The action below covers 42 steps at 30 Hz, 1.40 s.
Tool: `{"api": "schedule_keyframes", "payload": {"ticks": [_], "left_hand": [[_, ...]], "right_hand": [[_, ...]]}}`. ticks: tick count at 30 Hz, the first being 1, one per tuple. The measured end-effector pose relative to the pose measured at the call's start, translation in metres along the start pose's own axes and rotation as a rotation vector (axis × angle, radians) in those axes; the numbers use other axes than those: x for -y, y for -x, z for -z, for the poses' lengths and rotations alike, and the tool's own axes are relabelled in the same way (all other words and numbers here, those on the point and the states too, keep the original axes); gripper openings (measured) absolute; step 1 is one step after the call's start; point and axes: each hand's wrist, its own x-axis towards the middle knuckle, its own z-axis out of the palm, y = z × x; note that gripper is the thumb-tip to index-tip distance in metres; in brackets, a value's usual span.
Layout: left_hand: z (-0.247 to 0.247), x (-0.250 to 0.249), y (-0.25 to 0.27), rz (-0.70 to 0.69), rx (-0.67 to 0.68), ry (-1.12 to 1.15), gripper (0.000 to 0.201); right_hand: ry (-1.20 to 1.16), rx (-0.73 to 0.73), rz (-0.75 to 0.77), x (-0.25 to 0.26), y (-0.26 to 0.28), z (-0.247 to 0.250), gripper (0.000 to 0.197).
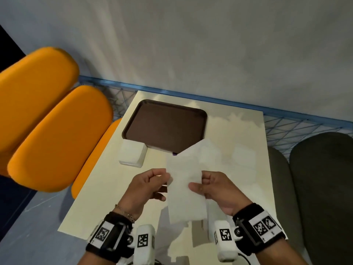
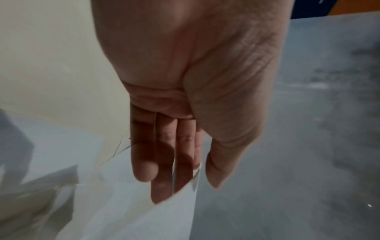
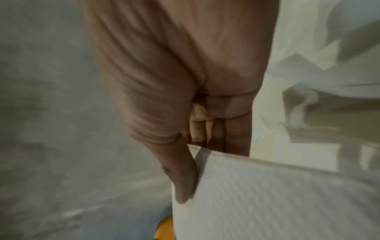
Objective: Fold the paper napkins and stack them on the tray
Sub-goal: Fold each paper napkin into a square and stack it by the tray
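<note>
No words, brand names or numbers could be read anywhere. The only signs were black-and-white square code markers point(image 1: 265, 227), which carried no legible characters: they stood on the bands and white camera housings point(image 1: 225, 240) strapped at both wrists, behind the fingers and nearer the wearer. The paper napkin point(image 1: 185, 185) pinched between the fingers of both hands bore no print.
</note>
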Motion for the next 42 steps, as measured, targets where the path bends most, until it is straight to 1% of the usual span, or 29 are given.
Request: {"api": "schedule_keyframes", "payload": {"ticks": [4,11,13,16,18,20,23,25,26,27,28,29,32,33,35,36,37,38,39,40,41,42], "left_hand": [[-0.008,0.004,0.014,-0.046,0.034,-0.064,0.032],[-0.016,-0.003,0.029,-0.187,-0.015,-0.161,0.01],[-0.017,-0.007,0.034,-0.225,-0.016,-0.196,0.007],[-0.014,-0.011,0.04,-0.262,-0.025,-0.184,0.016],[-0.012,-0.013,0.045,-0.269,-0.028,-0.137,0.022],[-0.012,-0.016,0.051,-0.239,-0.028,-0.042,0.026],[-0.011,-0.019,0.059,-0.134,-0.051,0.045,0.024],[-0.008,-0.017,0.062,-0.087,-0.071,0.046,0.041],[-0.006,-0.016,0.063,-0.086,-0.074,0.04,0.05],[-0.006,-0.014,0.064,-0.097,-0.075,0.033,0.054],[-0.004,-0.013,0.066,-0.115,-0.074,0.028,0.053],[-0.003,-0.013,0.068,-0.131,-0.077,0.026,0.046],[0.001,-0.014,0.07,-0.163,-0.093,-0.024,0.016],[0.003,-0.014,0.07,-0.177,-0.094,-0.056,0.01],[0.005,-0.016,0.07,-0.216,-0.102,-0.124,0.009],[0.007,-0.017,0.071,-0.243,-0.113,-0.172,0.008],[0.009,-0.019,0.071,-0.272,-0.122,-0.231,0.008],[0.012,-0.021,0.072,-0.3,-0.121,-0.293,0.008],[0.015,-0.023,0.073,-0.327,-0.107,-0.361,0.007],[0.018,-0.025,0.073,-0.356,-0.085,-0.441,0.007],[0.02,-0.027,0.074,-0.386,-0.058,-0.536,0.008],[0.022,-0.029,0.074,-0.412,-0.03,-0.636,0.008]], "right_hand": [[0.037,-0.033,0.06,0.007,0.018,0.0,0.031],[0.14,-0.043,0.155,0.021,0.047,-0.003,0.024],[0.202,-0.048,0.208,0.025,0.053,-0.005,0.022],[0.278,-0.072,0.257,0.029,0.059,-0.01,0.025],[0.299,-0.091,0.274,0.033,0.063,-0.014,0.036],[0.28,-0.121,0.308,0.037,0.066,-0.019,0.045],[0.246,-0.173,0.382,0.039,0.066,-0.028,0.046],[0.23,-0.197,0.422,0.037,0.065,-0.032,0.05],[0.227,-0.204,0.437,0.037,0.064,-0.034,0.051],[0.228,-0.212,0.451,0.036,0.064,-0.036,0.052],[0.223,-0.217,0.463,0.036,0.063,-0.038,0.052],[0.217,-0.22,0.473,0.036,0.063,-0.039,0.052],[0.214,-0.244,0.492,0.036,0.063,-0.045,0.055],[0.216,-0.254,0.495,0.036,0.064,-0.046,0.056],[0.235,-0.209,0.492,0.038,0.067,-0.043,0.055],[0.286,-0.128,0.475,0.039,0.071,-0.039,0.056],[0.383,-0.026,0.432,0.04,0.076,-0.032,0.065],[0.504,0.058,0.384,0.041,0.081,-0.025,0.079],[0.622,0.113,0.348,0.042,0.087,-0.017,0.089],[0.704,0.141,0.335,0.044,0.09,-0.012,0.095],[0.75,0.146,0.347,0.048,0.094,-0.009,0.095],[0.772,0.134,0.381,0.053,0.096,-0.011,0.09]]}}
